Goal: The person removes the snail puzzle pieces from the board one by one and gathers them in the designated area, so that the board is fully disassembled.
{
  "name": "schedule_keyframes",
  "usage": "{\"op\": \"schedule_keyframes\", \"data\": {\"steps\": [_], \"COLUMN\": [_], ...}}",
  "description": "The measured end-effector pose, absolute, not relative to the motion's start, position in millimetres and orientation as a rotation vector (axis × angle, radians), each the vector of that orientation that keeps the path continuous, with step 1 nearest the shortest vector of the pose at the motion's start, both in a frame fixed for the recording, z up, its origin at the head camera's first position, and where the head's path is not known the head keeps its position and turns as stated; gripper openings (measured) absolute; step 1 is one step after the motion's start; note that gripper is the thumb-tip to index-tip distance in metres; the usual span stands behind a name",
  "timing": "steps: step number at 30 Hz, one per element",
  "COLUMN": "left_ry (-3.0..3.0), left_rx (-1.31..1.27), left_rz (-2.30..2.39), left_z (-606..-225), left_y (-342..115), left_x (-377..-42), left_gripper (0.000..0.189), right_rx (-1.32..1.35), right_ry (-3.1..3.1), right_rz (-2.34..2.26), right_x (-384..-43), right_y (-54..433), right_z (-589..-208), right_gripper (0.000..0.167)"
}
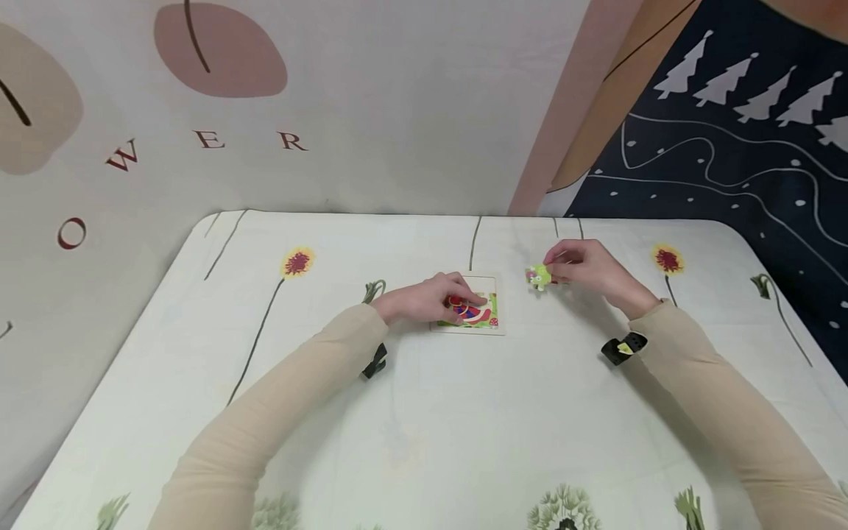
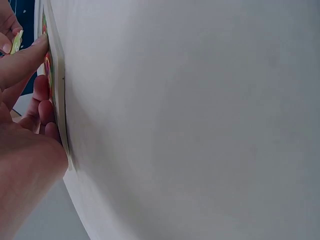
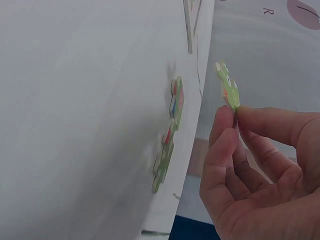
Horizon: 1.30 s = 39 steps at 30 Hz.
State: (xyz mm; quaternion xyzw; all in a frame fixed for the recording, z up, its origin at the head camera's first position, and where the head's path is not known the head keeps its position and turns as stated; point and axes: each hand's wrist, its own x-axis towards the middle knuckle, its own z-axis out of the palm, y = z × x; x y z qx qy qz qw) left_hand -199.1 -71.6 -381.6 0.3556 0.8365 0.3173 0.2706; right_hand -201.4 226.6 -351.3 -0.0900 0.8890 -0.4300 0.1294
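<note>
A flat puzzle board [image 1: 488, 284] with a pale wooden rim lies mid-table, its lower part filled with a colourful picture. My left hand [image 1: 424, 298] rests on this board, fingers touching the picture and hiding part of it. To the right, my right hand [image 1: 592, 272] pinches a green jigsaw piece [image 3: 227, 90] between thumb and fingertips. That piece is held above the table, apart from the board. Below it in the right wrist view, more jigsaw pieces [image 3: 176, 102] lie on the cloth; in the head view my right hand mostly covers them.
A white cloth [image 1: 424, 427] printed with flowers covers the table. Behind the far edge hangs a pale fabric [image 1: 411, 147] with letters, and a dark one [image 1: 715, 158] with white trees stands at the right. Each wrist wears a black band [image 1: 623, 348].
</note>
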Motion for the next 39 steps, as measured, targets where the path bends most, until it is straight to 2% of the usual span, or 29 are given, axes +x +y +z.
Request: {"op": "schedule_keyframes", "data": {"steps": [25, 39], "left_ry": [2.281, 2.294], "left_rx": [0.966, 0.983], "left_rz": [0.793, 0.784], "left_z": [-380, -379], "left_y": [-73, -73], "left_x": [-196, -195], "left_gripper": [0.043, 0.044], "right_rx": [-0.072, 0.002], "right_ry": [2.642, 2.614], "right_rz": [-1.161, -1.15], "right_x": [-204, -209], "right_y": [279, 290], "right_z": [-364, -370], "right_gripper": [0.027, 0.031]}}
